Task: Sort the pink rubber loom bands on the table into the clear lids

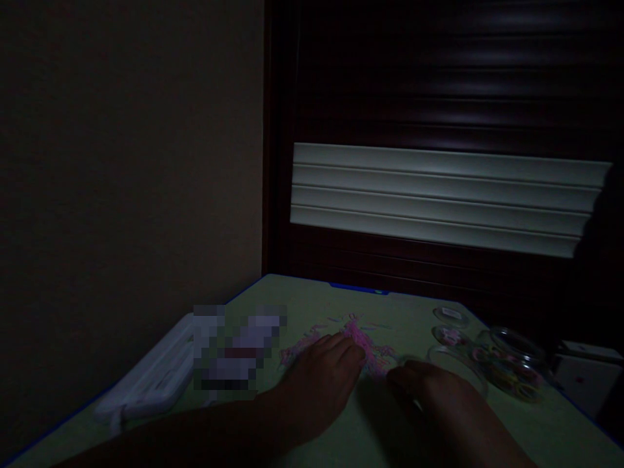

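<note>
A loose heap of small pink and pale, thin pieces (358, 338), perhaps tiny rubber bands, is spread on the light green table. My left hand (331, 367) rests over the near left part of the heap, its fingers stretched forward and covering some pieces. Just right of the heap, my right hand (429, 383) has its fingers curled inward, and whatever lies in them is hidden. Beside that hand, a clear round rim (475, 372) shows on the table, partly covered by it. The dim light blurs fine detail.
At right stands a clear jar (511, 367) with coloured bands inside, near two small round containers (449, 316). A white power strip (151, 377) lies left, next to a pixelated item (244, 348). A white box (587, 377) stands right of the table (292, 292).
</note>
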A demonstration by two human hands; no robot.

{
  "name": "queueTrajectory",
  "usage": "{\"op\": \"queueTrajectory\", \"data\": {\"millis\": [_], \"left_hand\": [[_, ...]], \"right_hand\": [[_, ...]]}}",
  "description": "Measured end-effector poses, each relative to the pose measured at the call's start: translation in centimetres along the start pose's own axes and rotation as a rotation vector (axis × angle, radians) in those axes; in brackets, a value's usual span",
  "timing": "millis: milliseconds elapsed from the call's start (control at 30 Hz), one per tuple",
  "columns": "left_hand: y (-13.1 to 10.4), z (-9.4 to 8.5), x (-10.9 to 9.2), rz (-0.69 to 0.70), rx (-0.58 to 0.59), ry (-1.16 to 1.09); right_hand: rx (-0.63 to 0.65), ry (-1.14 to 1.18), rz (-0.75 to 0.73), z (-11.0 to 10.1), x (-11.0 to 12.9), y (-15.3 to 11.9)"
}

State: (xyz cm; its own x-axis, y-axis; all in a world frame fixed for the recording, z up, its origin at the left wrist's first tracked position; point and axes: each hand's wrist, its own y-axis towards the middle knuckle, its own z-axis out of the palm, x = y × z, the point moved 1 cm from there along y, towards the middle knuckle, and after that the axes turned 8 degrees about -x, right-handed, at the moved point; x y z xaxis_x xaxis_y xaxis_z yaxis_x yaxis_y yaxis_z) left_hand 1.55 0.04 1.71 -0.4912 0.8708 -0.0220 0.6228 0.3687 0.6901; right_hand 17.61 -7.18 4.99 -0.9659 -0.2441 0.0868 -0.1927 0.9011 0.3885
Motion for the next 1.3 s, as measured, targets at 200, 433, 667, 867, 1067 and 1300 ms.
{"op": "queueTrajectory", "data": {"millis": [200,433,667,867,1067,1300], "left_hand": [[-0.1,-0.4,-0.3,0.164,-0.034,-0.055],[0.0,-0.7,-0.7,0.337,-0.123,-0.072],[0.0,-1.0,-0.8,0.382,-0.099,-0.097],[-0.1,-0.8,-0.6,0.344,-0.066,-0.082],[-0.1,-0.8,-0.5,0.34,-0.063,-0.065],[0.0,-0.7,-0.6,0.29,-0.056,-0.048]], "right_hand": [[-0.087,0.07,-0.025,0.5,-0.4,-0.1],[-0.139,0.064,-0.085,1.3,-0.5,0.0],[-0.155,0.045,-0.158,1.4,-0.7,-0.1],[-0.14,0.002,-0.094,0.1,0.0,-0.1],[-0.128,0.034,-0.051,-0.7,0.0,-0.2],[-0.116,0.091,-0.002,-0.2,0.0,-0.2]]}}
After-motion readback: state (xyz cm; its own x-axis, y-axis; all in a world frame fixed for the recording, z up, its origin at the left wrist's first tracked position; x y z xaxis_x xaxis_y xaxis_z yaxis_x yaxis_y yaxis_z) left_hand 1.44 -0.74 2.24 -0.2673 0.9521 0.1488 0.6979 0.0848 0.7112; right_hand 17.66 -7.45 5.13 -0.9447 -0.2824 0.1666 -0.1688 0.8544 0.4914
